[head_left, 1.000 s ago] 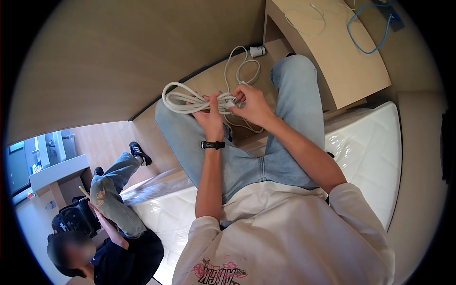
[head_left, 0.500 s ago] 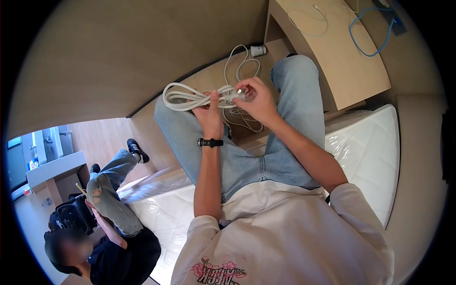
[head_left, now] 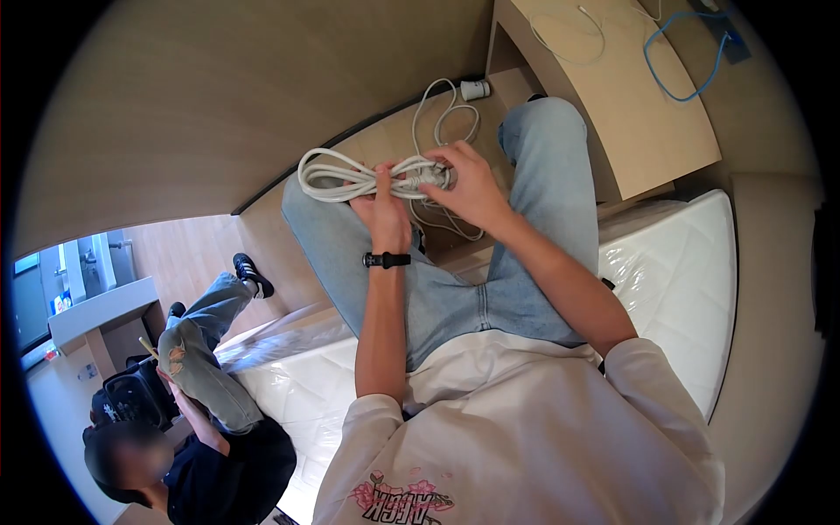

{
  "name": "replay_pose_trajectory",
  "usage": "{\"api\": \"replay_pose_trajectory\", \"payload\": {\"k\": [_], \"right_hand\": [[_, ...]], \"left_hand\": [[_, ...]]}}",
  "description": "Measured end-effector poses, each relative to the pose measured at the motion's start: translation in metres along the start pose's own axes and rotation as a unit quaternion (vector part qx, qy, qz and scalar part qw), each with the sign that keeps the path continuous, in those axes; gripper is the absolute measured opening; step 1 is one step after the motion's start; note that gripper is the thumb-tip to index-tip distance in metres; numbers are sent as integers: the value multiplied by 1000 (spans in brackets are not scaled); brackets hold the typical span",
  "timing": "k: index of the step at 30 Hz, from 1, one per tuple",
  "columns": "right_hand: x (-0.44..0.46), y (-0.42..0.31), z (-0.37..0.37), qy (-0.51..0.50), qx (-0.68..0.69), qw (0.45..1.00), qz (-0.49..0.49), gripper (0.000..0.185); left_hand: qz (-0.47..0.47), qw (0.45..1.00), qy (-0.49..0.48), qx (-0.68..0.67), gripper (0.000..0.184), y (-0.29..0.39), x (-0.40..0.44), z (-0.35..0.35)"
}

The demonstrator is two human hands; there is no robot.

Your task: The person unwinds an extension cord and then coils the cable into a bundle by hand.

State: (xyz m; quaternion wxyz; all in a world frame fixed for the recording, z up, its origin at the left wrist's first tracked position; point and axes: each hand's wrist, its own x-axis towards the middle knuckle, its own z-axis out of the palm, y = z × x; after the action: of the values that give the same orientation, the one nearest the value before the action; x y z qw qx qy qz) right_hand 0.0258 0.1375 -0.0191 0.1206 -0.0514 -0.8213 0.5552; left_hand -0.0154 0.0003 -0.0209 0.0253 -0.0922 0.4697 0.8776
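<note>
A white power cable [head_left: 325,163] is gathered into long loops above my lap. My left hand [head_left: 382,206] is closed round the middle of the bundle, thumb on top. At the right end of the loops, the fingers of my right hand [head_left: 468,184] close on the plug end [head_left: 437,175], which they partly cover. More white cord [head_left: 417,109] lies on the floor beyond my hands and runs up to a white cylindrical fitting [head_left: 475,90] near the wall panel.
I sit on a plastic-wrapped mattress [head_left: 674,262] beside a wooden desk [head_left: 626,105]. On the desk lie a thin pale cable [head_left: 602,39] and a blue cable [head_left: 647,66]. Another person [head_left: 232,472] sits on the mattress at left, near a black backpack [head_left: 136,394].
The cable bundle has shifted slightly left and up. My left thumb has slid a little left along it, and my right fingers now cover more of the plug.
</note>
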Motion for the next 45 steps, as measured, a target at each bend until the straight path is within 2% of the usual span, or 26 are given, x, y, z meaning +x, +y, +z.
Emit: {"api": "replay_pose_trajectory", "payload": {"k": [2,4,5,8,10,11,13,17,20,22,28,31,32,35,37,38,40,41,43,44,45], "right_hand": [[0,3,0,36,-29,998,-35,39],[1,3,-5,-27,-20,999,17,36],[0,3,-5,-28,-20,999,17,36],[-3,3,-5,-12,-50,999,-9,34],[-2,4,-5,-15,-138,988,-62,32],[-3,4,-5,-15,-136,989,-62,32],[-3,5,-5,-76,-58,995,24,32],[-2,-1,-10,-100,-40,992,59,33],[-3,-5,-11,-93,-37,994,43,32],[-3,-6,-9,-39,-61,997,-37,29],[-4,-6,-7,-26,-9,998,-58,24],[-2,-6,-5,26,-8,995,-100,25],[-2,-4,-4,25,-8,995,-100,25],[-1,-1,-3,46,-8,995,-87,28],[0,-9,-13,-69,15,997,1,28],[1,-10,-15,-68,15,998,2,28],[4,-8,-16,-145,81,971,170,34],[6,-3,-15,-145,82,971,170,34],[9,3,-13,-97,99,986,96,44],[7,5,-11,-97,99,986,95,44],[7,-2,-10,-91,152,980,86,46]], "left_hand": [[-9,1000,-10,-12,38,-2,3,-5],[-19,999,-19,-24,40,-2,3,-7],[-21,999,-23,-24,40,-3,3,-7],[-21,999,-24,-16,39,-3,2,-6],[-18,1000,-19,-7,39,-3,0,-5],[-15,1000,-15,4,39,-3,-1,-4],[-12,1000,-13,14,38,-4,0,-4],[-16,998,7,64,41,-3,-1,-2],[-14,997,17,75,43,-3,-1,-1],[-5,997,13,78,43,-6,1,-5],[15,993,-3,121,51,-6,2,-9],[5,994,12,104,45,-8,3,-7],[-9,996,30,82,37,-9,4,-6],[-35,998,41,42,23,-4,3,-4],[-51,998,32,22,18,0,1,0],[-72,995,35,54,16,4,0,1],[-92,991,39,87,15,5,-2,1],[-106,988,6,115,15,5,-2,1],[-147,973,-68,163,14,8,-5,1],[-146,973,-68,163,14,10,-7,2],[-165,959,-130,188,15,11,-10,4]]}}
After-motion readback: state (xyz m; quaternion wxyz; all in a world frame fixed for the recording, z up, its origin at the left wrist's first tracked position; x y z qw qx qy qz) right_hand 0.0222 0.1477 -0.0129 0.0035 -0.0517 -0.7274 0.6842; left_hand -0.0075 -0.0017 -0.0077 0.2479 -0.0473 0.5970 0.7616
